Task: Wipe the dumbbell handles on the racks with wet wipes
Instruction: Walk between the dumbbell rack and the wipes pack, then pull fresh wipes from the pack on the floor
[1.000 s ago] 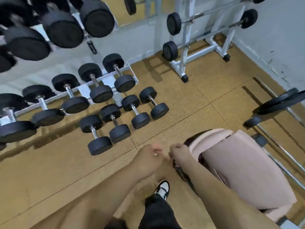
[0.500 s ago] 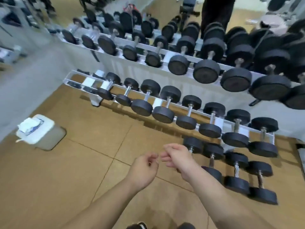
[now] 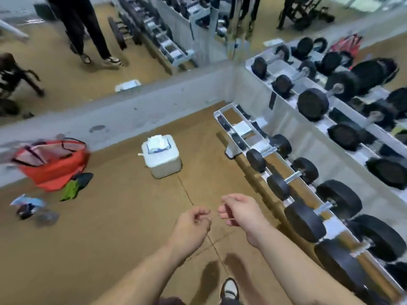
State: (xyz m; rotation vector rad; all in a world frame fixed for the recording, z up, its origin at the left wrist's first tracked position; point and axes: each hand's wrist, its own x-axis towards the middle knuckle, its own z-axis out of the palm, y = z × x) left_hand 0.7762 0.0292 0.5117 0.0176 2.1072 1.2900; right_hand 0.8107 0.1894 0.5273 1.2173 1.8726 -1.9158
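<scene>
A pack of wet wipes (image 3: 157,143) lies on top of a white box (image 3: 164,160) on the floor ahead of me. Black dumbbells with metal handles (image 3: 291,177) sit on a low white rack (image 3: 239,128) along the right, with a higher rack (image 3: 343,128) of bigger dumbbells behind it. My left hand (image 3: 193,225) and my right hand (image 3: 240,211) hang close together in front of me, fingers curled, well short of the box. I see nothing in either hand.
A red bag (image 3: 51,160) with green and dark items beside it lies on the floor at the left, near small litter (image 3: 30,208). A grey low wall with a mirror above runs across the back; a person's legs (image 3: 88,29) show there. My shoe (image 3: 229,289) is below.
My view has swung left, from the bench and floor dumbbells along the racks to the corner with the wipes box. Both hands stay curled close together in front of me.
</scene>
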